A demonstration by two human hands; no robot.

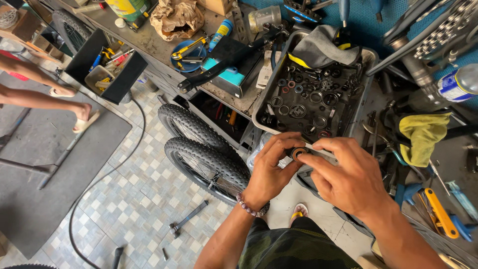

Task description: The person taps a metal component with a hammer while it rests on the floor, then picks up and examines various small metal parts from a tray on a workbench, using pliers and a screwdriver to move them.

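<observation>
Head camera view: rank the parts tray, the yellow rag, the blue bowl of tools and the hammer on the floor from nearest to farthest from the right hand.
From the right hand:
1. Parts tray, just above it, its near rim almost touching the fingers.
2. Yellow rag, up and to the right on the bench.
3. Hammer on the tiled floor and blue bowl on the far bench, both left: too close to call.

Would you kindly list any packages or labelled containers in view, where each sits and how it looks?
Teal and black box: on the workbench, left of the parts tray.
Blue tube: bench, behind the box, slim with a yellow band.
Labelled can: far right, lying sideways, blue and white label.
Crumpled brown paper bag: top of the bench.
</observation>
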